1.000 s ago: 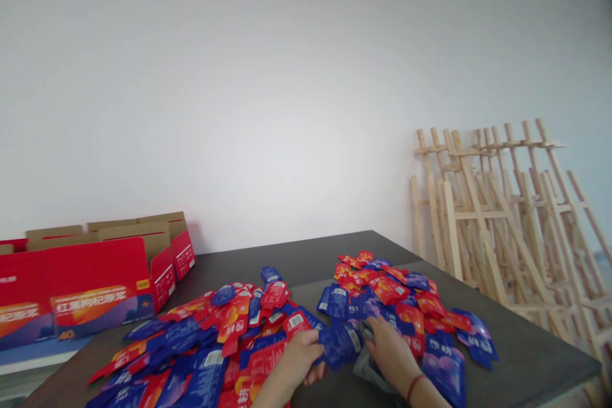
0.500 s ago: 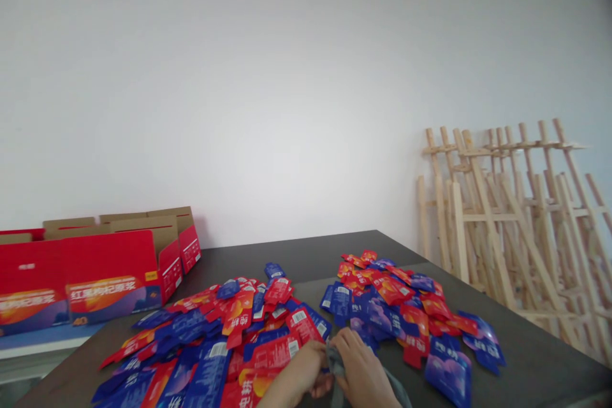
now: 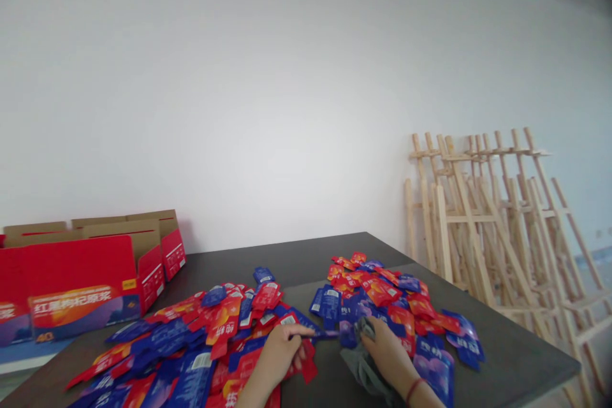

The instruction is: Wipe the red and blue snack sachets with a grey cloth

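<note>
My left hand [image 3: 281, 354] is closed at the right edge of the left-hand heap of sachets [image 3: 191, 363]. Between its thumb and index finger it pinches one end of a blue sachet [image 3: 327, 334], seen nearly edge-on. A red sachet [image 3: 309, 364] shows just below those fingers; whether they touch it I cannot tell. My right hand [image 3: 384, 352], with a red band at the wrist, is closed around a crumpled grey cloth [image 3: 361, 370]. The cloth is by the blue sachet's other end, near the right-hand heap of sachets [image 3: 382, 293].
Both heaps of red and blue sachets lie on a dark table [image 3: 224, 259]. Open red cartons [image 3: 81, 287] stand at the left. Wooden easels [image 3: 459, 217] lean together by the wall [image 3: 287, 108], beyond the table's right edge.
My hands were together at the grey cloth and have moved apart. The right one took the cloth rightward; the left now pinches the blue sachet. The view has turned slightly right.
</note>
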A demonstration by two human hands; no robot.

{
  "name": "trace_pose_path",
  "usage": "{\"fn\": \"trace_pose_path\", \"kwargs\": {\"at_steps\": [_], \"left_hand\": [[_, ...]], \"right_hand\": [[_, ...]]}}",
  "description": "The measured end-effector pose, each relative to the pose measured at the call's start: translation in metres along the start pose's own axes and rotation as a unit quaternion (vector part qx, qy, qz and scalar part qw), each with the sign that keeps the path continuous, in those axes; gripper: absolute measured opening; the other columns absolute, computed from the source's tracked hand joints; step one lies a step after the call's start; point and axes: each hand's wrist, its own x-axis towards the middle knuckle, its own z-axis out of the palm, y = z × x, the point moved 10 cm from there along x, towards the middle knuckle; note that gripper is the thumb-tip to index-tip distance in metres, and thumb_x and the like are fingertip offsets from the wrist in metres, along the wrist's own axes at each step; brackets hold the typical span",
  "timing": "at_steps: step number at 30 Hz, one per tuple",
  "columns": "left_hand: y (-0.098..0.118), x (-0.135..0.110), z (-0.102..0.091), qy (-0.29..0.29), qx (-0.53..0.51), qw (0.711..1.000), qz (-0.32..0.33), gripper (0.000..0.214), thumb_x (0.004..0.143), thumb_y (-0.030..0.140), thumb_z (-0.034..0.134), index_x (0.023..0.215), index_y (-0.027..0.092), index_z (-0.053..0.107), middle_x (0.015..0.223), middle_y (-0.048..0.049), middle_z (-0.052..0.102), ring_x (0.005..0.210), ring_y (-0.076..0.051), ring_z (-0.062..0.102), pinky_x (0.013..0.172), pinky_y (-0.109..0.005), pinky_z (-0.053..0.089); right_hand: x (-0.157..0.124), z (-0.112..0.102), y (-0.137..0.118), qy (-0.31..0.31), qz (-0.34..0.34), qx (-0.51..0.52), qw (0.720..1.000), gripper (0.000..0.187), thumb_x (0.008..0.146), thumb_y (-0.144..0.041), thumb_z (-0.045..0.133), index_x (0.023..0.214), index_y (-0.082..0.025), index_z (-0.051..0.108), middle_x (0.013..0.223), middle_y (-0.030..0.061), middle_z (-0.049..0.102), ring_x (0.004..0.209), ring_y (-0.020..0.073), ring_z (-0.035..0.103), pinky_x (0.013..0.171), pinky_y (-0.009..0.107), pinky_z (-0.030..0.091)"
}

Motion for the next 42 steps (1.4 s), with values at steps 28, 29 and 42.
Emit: {"fn": "trace_pose_path", "kwargs": {"at_steps": [28,29,42], "left_hand": [[0.081,-0.032,-0.102,0.299,0.280,0.892,0.192,0.037,0.083,0.021,0.036,0.095,0.023,0.071,0.102,-0.0045,0.065,0.098,-0.019,0.058,0.091,-0.035,0.043],[0.084,-0.033,-0.110,0.312,0.317,0.877,0.181,0.038,0.083,0.021,0.036,0.096,0.023,0.071,0.104,-0.0052,0.064,0.099,-0.020,0.058,0.092,-0.036,0.043],[0.083,-0.026,-0.080,0.260,0.589,0.754,0.134,0.029,0.074,0.012,0.044,0.084,0.018,0.070,0.121,-0.0106,0.058,0.125,-0.028,0.038,0.109,-0.048,0.015]], "right_hand": [[-0.029,0.039,-0.066,-0.038,-0.095,-0.133,0.986,0.045,0.070,-0.015,0.052,0.115,-0.020,0.057,0.122,0.0075,0.057,0.113,0.0249,0.050,0.094,0.035,0.039],[-0.029,0.038,-0.066,-0.035,-0.097,-0.130,0.986,0.045,0.071,-0.015,0.052,0.115,-0.020,0.057,0.121,0.0072,0.058,0.112,0.0243,0.050,0.094,0.034,0.039],[-0.032,0.034,-0.067,-0.036,-0.086,-0.074,0.993,0.040,0.071,-0.015,0.050,0.110,-0.020,0.059,0.123,0.0086,0.057,0.117,0.0266,0.047,0.096,0.037,0.037]]}}
